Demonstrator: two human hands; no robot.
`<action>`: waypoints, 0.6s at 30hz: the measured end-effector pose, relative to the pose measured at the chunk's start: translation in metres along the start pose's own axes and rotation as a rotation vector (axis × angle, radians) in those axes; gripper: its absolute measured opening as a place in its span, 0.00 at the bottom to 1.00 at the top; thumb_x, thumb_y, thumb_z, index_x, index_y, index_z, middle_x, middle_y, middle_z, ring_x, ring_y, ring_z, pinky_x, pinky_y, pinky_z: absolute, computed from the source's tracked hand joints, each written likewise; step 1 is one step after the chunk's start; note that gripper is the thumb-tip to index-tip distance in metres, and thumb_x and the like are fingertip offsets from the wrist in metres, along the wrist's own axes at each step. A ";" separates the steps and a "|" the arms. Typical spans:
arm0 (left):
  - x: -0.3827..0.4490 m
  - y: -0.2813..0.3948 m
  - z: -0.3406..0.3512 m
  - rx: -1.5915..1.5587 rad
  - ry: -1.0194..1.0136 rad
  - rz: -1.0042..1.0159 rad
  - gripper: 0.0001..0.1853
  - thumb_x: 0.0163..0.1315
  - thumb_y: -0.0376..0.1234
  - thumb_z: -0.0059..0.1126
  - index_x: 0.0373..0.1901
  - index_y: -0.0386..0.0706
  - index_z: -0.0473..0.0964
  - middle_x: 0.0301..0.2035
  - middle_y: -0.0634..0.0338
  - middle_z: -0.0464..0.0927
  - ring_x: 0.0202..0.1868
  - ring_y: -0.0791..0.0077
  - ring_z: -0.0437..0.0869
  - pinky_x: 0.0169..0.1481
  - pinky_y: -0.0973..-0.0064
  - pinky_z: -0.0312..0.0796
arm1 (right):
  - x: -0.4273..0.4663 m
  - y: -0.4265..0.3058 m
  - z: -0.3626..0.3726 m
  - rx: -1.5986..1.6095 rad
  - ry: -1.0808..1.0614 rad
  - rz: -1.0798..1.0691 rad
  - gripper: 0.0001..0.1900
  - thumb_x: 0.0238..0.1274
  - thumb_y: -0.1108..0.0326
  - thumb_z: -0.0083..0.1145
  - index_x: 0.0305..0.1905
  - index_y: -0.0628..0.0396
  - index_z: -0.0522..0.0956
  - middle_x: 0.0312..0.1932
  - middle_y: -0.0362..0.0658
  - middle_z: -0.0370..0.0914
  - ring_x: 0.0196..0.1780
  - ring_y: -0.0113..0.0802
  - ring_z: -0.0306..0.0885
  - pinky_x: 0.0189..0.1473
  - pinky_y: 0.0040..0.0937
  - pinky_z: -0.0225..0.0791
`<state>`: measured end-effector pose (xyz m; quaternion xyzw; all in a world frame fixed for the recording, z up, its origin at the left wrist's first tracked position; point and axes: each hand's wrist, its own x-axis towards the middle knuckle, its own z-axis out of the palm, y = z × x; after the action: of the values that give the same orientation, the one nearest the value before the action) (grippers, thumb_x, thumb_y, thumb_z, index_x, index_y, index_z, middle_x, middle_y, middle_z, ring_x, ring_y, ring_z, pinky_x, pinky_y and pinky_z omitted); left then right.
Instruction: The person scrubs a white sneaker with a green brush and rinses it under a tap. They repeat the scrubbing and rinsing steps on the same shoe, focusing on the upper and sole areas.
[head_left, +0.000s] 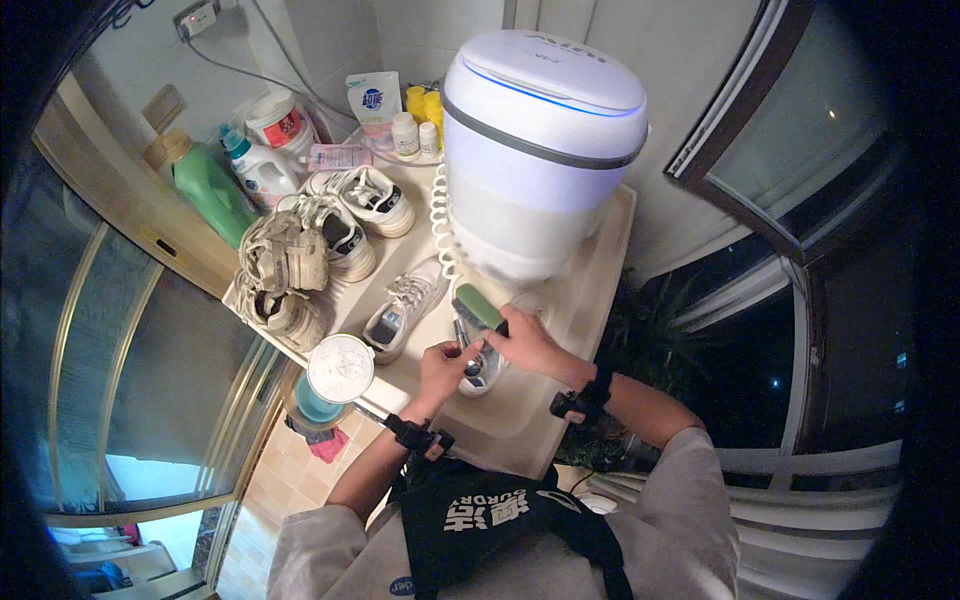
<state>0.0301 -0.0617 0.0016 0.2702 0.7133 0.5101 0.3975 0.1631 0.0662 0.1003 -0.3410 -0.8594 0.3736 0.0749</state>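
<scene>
A green scrubbing brush (480, 306) with dark bristles is gripped in my right hand (531, 343). Under both hands, a pale shoe (491, 373) lies in the sink basin, partly covered by them. My left hand (448, 369) is at the shoe's opening, close to a shiny metal faucet part; whether its fingers hold anything is unclear. Left of the basin, a white lace-up sneaker (409, 307) rests on the ribbed board. A round tub of white powder (340, 368) stands at the counter's near left corner.
Several worn sneakers (349, 232) crowd the counter's left side. Detergent bottles (210, 187) and a pouch (375, 101) line the wall. A large white mini washing machine (544, 150) stands at the back, with a coiled hose (442, 225) beside it. An open window (780, 150) is at right.
</scene>
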 end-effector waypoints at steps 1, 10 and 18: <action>0.001 -0.005 0.001 -0.036 0.007 0.014 0.20 0.58 0.45 0.69 0.28 0.33 0.83 0.20 0.60 0.81 0.24 0.83 0.76 0.29 0.76 0.69 | -0.001 0.001 0.009 0.007 -0.024 0.008 0.23 0.58 0.53 0.63 0.42 0.66 0.74 0.34 0.64 0.79 0.41 0.61 0.81 0.43 0.52 0.72; -0.010 0.008 0.001 0.081 -0.043 0.099 0.14 0.60 0.34 0.67 0.41 0.32 0.81 0.34 0.58 0.85 0.34 0.82 0.80 0.38 0.75 0.74 | 0.015 -0.004 0.054 0.193 0.058 0.135 0.24 0.48 0.59 0.73 0.42 0.65 0.74 0.35 0.54 0.81 0.40 0.47 0.82 0.43 0.43 0.72; -0.026 0.106 -0.043 0.579 -0.190 0.298 0.24 0.59 0.46 0.64 0.40 0.30 0.81 0.35 0.37 0.82 0.44 0.45 0.84 0.54 0.55 0.73 | 0.022 0.039 0.063 0.293 0.047 0.062 0.18 0.50 0.65 0.72 0.39 0.63 0.74 0.29 0.42 0.79 0.30 0.28 0.77 0.32 0.31 0.71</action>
<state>0.0058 -0.0690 0.1165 0.5197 0.7409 0.3113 0.2900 0.1433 0.0621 0.0254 -0.3614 -0.7828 0.4889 0.1321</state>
